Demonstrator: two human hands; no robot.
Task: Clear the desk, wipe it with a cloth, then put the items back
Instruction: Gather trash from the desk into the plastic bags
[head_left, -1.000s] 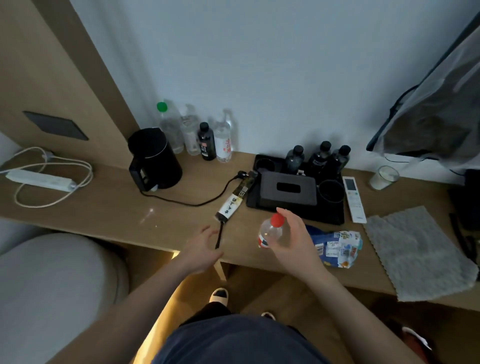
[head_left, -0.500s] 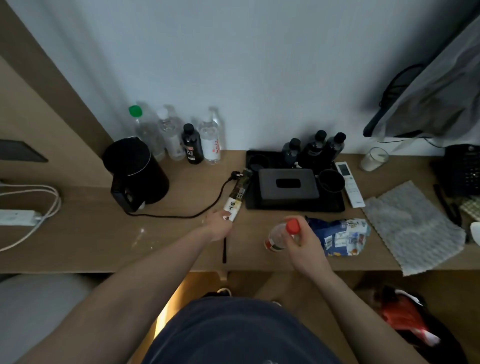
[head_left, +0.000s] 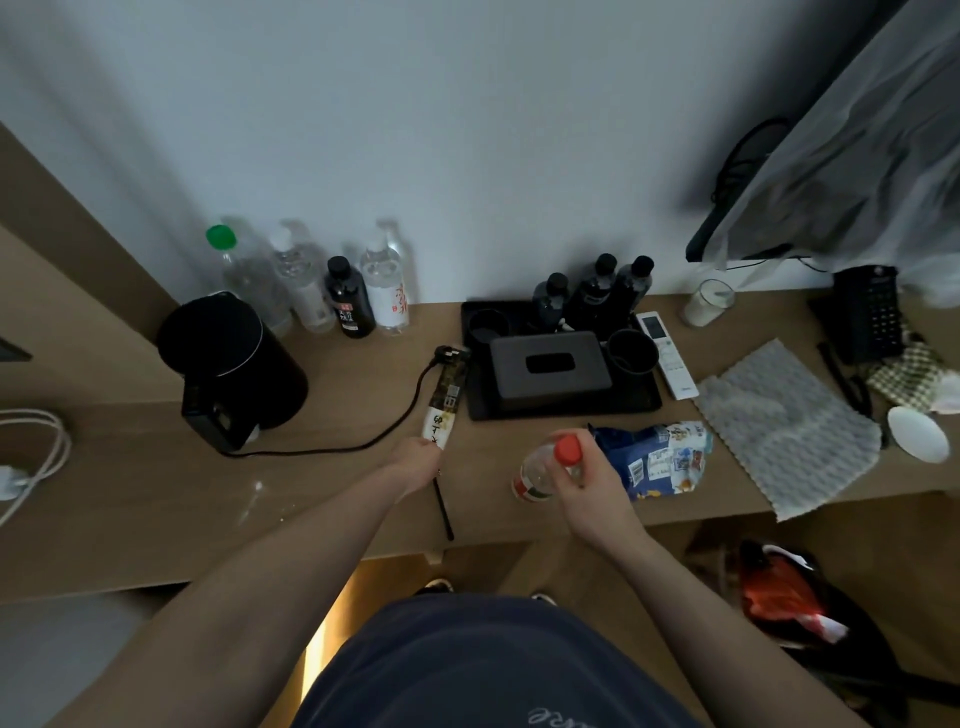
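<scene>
**Hands on the packet and the bottle**

A black kettle (head_left: 231, 364) stood at the left of the bench (head_left: 156, 499). The left hand (head_left: 418, 460) closed on the near end of a long packet (head_left: 444, 402) lying flat. The right hand (head_left: 584, 480) gripped a red-capped bottle (head_left: 545, 467), tilted, beside a blue bag (head_left: 657, 457). A gray cloth (head_left: 784, 431) lay at the right.

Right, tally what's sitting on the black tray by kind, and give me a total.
Dark bottles: 3
Black cups: 2
Black tissue box: 1
Total on the tray: 6
</scene>
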